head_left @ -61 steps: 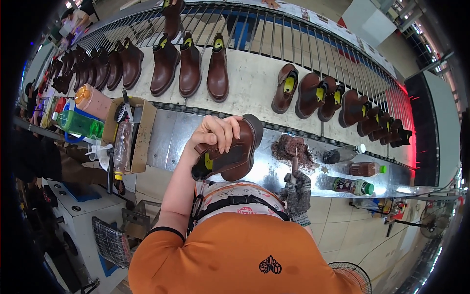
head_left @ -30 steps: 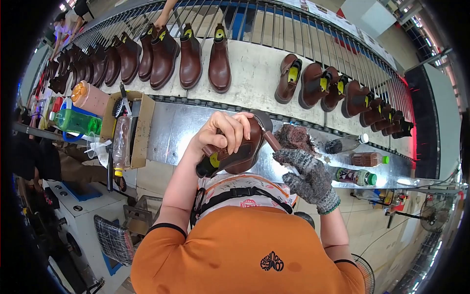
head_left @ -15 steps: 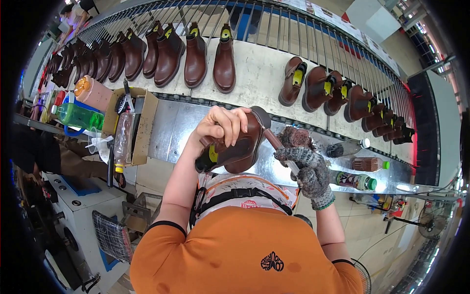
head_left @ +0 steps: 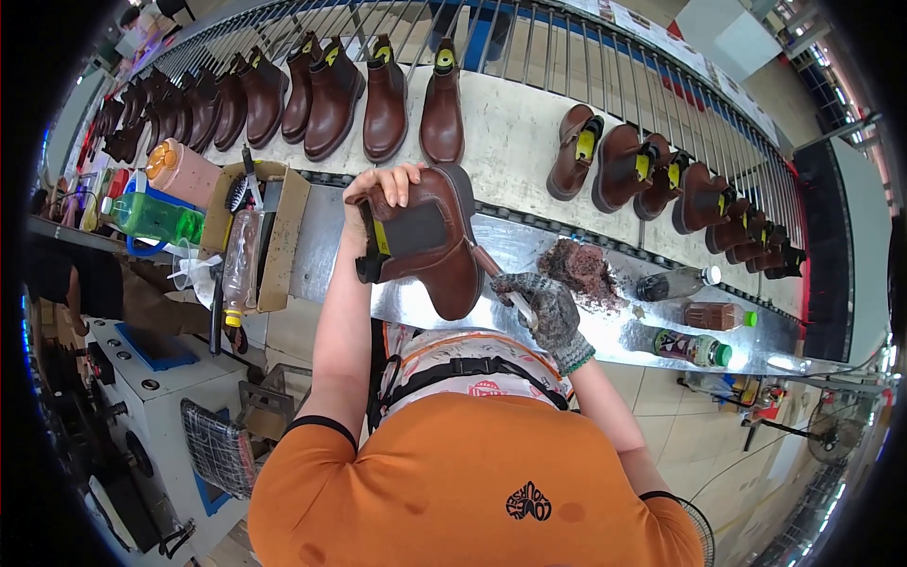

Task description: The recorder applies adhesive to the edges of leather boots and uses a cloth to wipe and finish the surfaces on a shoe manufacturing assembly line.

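Observation:
A brown ankle boot (head_left: 452,269) with dark elastic side panels hangs tilted in front of me, its toe toward me. My left hand (head_left: 380,189), bare, grips it around the heel and upper, with the thumb side hidden behind the leather. My right hand (head_left: 546,317) wears a grey knitted glove and is closed around a slim stick-like tool (head_left: 487,261) with a brown end and a pale handle. The tool's brown tip meets the boot near the edge of its sole. I cannot make out the tool's exact kind.
On the metal ledge lie a crumbly brown clump (head_left: 576,269) and several bottles, one a dark clear bottle (head_left: 675,283). Brown boots (head_left: 385,109) line the white conveyor (head_left: 505,123) beyond. At left, a cardboard box (head_left: 279,241) holds brushes and a plastic bottle.
The boot has been turned and raised to the left, now showing its side panel. My right hand has moved left with the tool, away from the brown clump.

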Demonstrator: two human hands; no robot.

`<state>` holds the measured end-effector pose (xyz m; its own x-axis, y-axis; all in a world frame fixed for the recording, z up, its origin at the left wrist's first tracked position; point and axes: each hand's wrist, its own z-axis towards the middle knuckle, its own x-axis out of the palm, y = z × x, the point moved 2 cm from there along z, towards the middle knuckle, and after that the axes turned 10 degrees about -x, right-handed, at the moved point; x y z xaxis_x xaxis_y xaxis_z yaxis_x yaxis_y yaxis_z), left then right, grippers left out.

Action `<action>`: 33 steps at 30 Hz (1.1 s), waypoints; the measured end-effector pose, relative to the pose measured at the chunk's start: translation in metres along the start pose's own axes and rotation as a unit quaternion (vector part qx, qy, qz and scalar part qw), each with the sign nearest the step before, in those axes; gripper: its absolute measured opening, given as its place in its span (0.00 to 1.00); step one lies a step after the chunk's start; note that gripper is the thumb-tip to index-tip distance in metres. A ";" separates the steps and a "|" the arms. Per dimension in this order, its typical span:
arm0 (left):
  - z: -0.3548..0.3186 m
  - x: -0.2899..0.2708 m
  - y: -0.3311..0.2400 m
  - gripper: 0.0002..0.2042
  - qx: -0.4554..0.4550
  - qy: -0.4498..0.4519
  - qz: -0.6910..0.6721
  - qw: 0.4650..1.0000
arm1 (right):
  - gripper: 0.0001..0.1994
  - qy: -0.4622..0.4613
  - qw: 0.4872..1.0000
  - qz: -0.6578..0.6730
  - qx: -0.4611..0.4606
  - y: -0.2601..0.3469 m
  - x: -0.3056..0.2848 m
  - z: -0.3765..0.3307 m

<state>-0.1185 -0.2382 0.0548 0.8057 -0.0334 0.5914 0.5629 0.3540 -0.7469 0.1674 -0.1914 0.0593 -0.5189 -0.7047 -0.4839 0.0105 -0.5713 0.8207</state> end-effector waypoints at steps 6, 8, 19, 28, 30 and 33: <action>-0.016 -0.047 0.007 0.22 0.008 -0.120 -0.047 0.992 | 0.11 0.005 1.000 0.003 0.011 -0.019 0.013 -0.015; -0.006 -0.055 0.003 0.22 0.009 -0.135 -0.041 0.990 | 0.11 0.005 1.000 0.013 0.027 -0.035 0.019 -0.019; -0.012 -0.105 0.012 0.23 -0.022 -0.235 0.015 0.972 | 0.18 -0.048 0.942 0.283 0.173 -0.072 0.038 -0.051; -0.022 -0.088 0.027 0.27 0.041 -0.327 0.181 0.926 | 0.32 -0.131 0.831 0.477 0.253 -0.089 0.052 -0.073; -0.029 -0.100 0.027 0.29 0.030 -0.286 0.433 0.854 | 0.35 -0.110 0.912 0.339 0.204 -0.086 0.051 -0.071; -0.030 -0.096 0.014 0.32 -0.054 -0.281 0.513 0.809 | 0.36 -0.180 0.720 0.589 0.320 -0.087 0.046 -0.080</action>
<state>-0.1824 -0.2579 -0.0214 0.6650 0.6681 -0.3338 -0.3110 -0.1586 -0.9371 0.2107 -0.2075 -0.0589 -0.6616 -0.3210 0.6776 0.2877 0.7258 0.6248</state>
